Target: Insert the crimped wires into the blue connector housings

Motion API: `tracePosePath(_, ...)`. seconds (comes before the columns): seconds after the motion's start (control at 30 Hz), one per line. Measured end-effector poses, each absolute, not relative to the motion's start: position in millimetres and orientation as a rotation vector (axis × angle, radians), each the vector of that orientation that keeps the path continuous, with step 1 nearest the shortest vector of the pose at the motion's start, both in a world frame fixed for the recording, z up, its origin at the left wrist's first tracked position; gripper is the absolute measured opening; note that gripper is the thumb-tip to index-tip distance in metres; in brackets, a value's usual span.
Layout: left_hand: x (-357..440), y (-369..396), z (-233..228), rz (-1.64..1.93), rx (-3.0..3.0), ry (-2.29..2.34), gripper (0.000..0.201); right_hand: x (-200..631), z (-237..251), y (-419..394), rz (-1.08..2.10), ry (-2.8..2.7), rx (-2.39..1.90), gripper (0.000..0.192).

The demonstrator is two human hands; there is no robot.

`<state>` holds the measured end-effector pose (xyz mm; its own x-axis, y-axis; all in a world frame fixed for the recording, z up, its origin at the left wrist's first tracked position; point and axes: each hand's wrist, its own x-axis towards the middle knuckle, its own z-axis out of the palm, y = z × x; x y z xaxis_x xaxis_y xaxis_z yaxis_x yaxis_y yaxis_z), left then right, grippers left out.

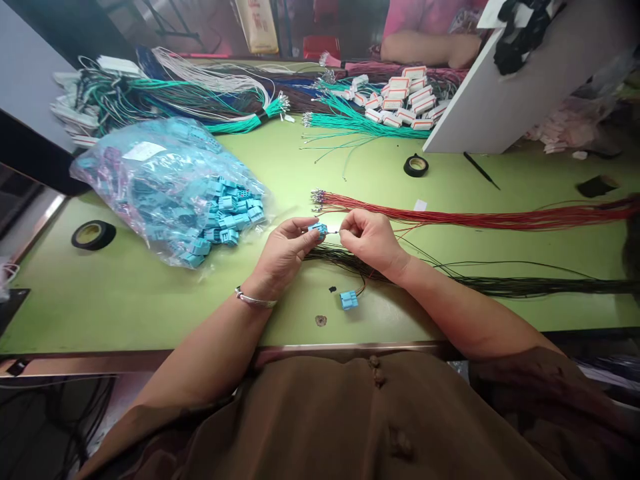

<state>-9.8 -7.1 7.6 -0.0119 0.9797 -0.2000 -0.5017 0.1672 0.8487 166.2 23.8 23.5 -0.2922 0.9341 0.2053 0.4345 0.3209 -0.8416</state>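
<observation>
Between the thumb and fingers of my left hand (286, 250) is a small blue connector housing (318, 230). My right hand (373, 241) pinches a thin dark wire (336, 232) whose end points at the housing's right side; I cannot tell whether its tip is inside. Just behind my hands lies a bundle of red wires (445, 218) with metal terminals at the left end. A bundle of black wires (515, 287) runs under my right forearm. Nearer to me rests another blue connector (349, 300) with wires attached.
On the left sits a clear plastic bag (150, 180) spilling blue housings (225, 220). Black tape rolls (93, 235) lie about, with a thin black tool (481, 171) at the right. Teal wire bundles (370, 125) with white connectors line the back. A white panel (480, 100) stands upright; a person's arm (430, 50) shows beyond.
</observation>
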Motion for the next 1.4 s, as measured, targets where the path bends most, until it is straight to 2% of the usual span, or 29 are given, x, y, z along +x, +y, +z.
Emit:
tracePosePath(0.3, -6.9, -8.7, -0.7, 1.335, 0.871, 0.996, 0.029, 162.1, 20.7, 23.1, 1.131, -1.779, -1.275, 0.007)
tracePosePath(0.53, -1.8, -11.2, -3.9, 1.325, 0.853, 1.057, 0.032, 156.0, 15.9, 13.2, 0.909, -1.859, -1.265, 0.009)
tracePosePath(0.7, -10.2, -10.1, 6.4, 1.264, 0.868, 1.089, 0.034, 164.5, 30.0, 16.5, 1.257, -1.847, -1.294, 0.004)
tracePosePath(0.77, -13.6, -10.0, 9.4, 1.231, 0.83, 1.077, 0.034, 172.7, 36.2, 25.3, 1.297, -1.877, -1.326, 0.009)
tracePosePath(0.87, -16.3, -11.4, 12.7, 1.181, 0.804, 1.073, 0.035, 184.2, 37.0, 44.4, 0.905, -2.039, -1.484, 0.018)
tracePosePath(0.93, -16.1, -13.3, 14.8, 1.14, 0.826, 1.077, 0.036, 187.4, 32.0, 56.4, 0.586, -2.192, -1.675, 0.018)
tracePosePath(1.0, -14.5, -15.4, 16.8, 1.104, 0.857, 1.068, 0.037, 185.8, 26.3, 65.0, 0.4, -2.313, -1.863, 0.019)
tracePosePath(1.4, -5.7, -22.7, 22.0, 1.081, 0.929, 1.002, 0.034, 178.2, 40.6, 99.8, 0.29, -2.677, -2.104, 0.027)
